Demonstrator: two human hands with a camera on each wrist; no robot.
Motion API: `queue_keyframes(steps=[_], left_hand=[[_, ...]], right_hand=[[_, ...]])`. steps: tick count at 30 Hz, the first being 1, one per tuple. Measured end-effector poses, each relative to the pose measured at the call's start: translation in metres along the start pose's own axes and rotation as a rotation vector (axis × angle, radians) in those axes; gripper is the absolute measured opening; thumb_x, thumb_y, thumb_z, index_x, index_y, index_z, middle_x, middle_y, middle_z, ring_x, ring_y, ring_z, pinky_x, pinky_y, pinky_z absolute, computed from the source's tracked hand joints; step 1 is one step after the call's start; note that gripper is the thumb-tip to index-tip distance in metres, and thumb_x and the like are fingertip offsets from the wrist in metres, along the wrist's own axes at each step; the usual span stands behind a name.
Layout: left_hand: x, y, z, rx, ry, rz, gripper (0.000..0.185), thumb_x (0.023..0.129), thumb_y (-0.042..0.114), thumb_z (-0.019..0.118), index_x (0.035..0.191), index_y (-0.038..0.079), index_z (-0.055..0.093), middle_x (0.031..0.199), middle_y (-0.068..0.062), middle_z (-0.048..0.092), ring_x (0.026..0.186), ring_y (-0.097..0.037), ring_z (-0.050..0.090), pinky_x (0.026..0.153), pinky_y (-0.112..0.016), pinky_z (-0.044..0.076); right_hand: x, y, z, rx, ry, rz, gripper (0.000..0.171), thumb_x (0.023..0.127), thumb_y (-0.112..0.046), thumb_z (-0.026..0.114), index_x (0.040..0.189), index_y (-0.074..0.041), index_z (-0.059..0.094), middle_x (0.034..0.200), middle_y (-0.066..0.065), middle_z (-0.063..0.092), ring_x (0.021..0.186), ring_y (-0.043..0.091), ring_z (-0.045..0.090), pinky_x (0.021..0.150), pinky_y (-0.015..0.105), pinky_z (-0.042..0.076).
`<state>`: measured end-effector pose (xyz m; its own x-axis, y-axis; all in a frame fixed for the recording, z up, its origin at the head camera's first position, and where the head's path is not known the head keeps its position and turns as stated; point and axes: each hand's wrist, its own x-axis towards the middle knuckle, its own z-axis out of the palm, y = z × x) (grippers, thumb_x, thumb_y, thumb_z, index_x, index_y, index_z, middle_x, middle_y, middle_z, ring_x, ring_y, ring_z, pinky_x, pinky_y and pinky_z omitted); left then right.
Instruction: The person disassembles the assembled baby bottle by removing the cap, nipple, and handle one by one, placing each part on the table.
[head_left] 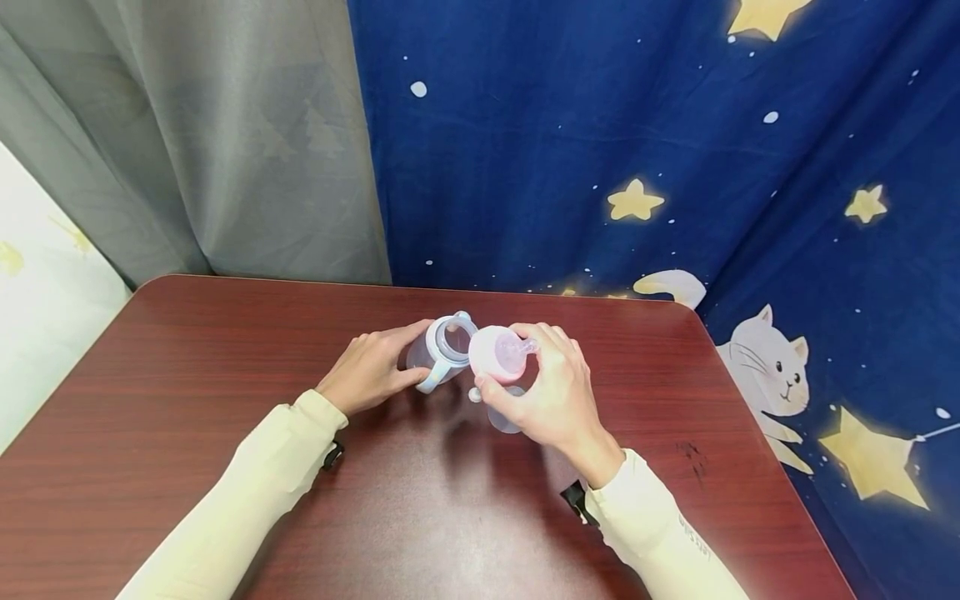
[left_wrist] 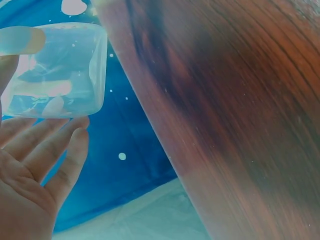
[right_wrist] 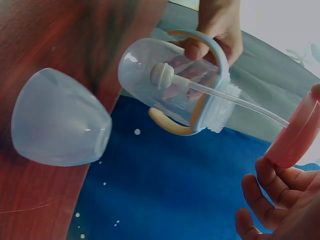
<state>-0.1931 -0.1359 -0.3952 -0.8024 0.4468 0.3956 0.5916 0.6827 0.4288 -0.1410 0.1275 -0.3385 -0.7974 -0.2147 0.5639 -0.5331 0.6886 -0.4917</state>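
My left hand (head_left: 372,372) grips a clear baby bottle (right_wrist: 137,67) by its side. Around the bottle's open neck sits a pale blue ring with two handles (head_left: 433,377). Seen from the left wrist, the thumb lies across the clear body (left_wrist: 75,65) and the fingers are behind it. In my right hand (head_left: 558,392) is a pink bottle collar (head_left: 486,353) with a clear teat (head_left: 517,350), pinched at its rim. From the collar hangs a thin straw (right_wrist: 245,104) ending in a white weighted ball (right_wrist: 161,75), outside the bottle.
A translucent dome-shaped cap (right_wrist: 60,120) stands on the dark red wooden table (head_left: 420,517), just under the right hand. Behind the table hang a grey curtain (head_left: 277,142) and a blue starry curtain (head_left: 517,150). Dark marks (head_left: 692,457) show on the tabletop at right.
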Motion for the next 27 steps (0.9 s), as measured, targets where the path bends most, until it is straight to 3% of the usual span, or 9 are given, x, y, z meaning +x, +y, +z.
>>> queue_keyframes(steps=[7, 20, 27], left_hand=[[0.001, -0.003, -0.001, 0.002, -0.002, -0.002, 0.063, 0.081, 0.027, 0.078, 0.139, 0.015, 0.056, 0.109, -0.005, 0.071, 0.079, -0.021, 0.066, 0.065, -0.039, 0.051], [0.002, -0.007, -0.001, 0.008, 0.0, -0.008, 0.062, 0.08, 0.027, 0.078, 0.137, 0.014, 0.057, 0.105, -0.004, 0.071, 0.077, -0.021, 0.066, 0.063, -0.039, 0.05], [0.001, -0.008, -0.003, 0.014, -0.002, -0.018, 0.062, 0.081, 0.026, 0.078, 0.138, 0.014, 0.056, 0.107, -0.005, 0.071, 0.079, -0.023, 0.067, 0.064, -0.039, 0.049]], right_hand=[[0.0, 0.009, 0.006, -0.031, -0.004, 0.017, 0.059, 0.07, -0.048, 0.078, 0.11, -0.008, 0.067, 0.095, 0.0, 0.067, 0.093, 0.019, 0.055, 0.082, 0.04, 0.04], [-0.008, 0.023, 0.025, -0.104, -0.092, 0.157, 0.059, 0.072, -0.053, 0.075, 0.112, -0.012, 0.067, 0.099, -0.001, 0.066, 0.093, 0.019, 0.054, 0.078, 0.039, 0.041], [-0.01, 0.029, 0.034, -0.138, -0.126, 0.185, 0.06, 0.072, -0.057, 0.074, 0.113, -0.013, 0.066, 0.098, -0.002, 0.065, 0.093, 0.02, 0.053, 0.077, 0.04, 0.042]])
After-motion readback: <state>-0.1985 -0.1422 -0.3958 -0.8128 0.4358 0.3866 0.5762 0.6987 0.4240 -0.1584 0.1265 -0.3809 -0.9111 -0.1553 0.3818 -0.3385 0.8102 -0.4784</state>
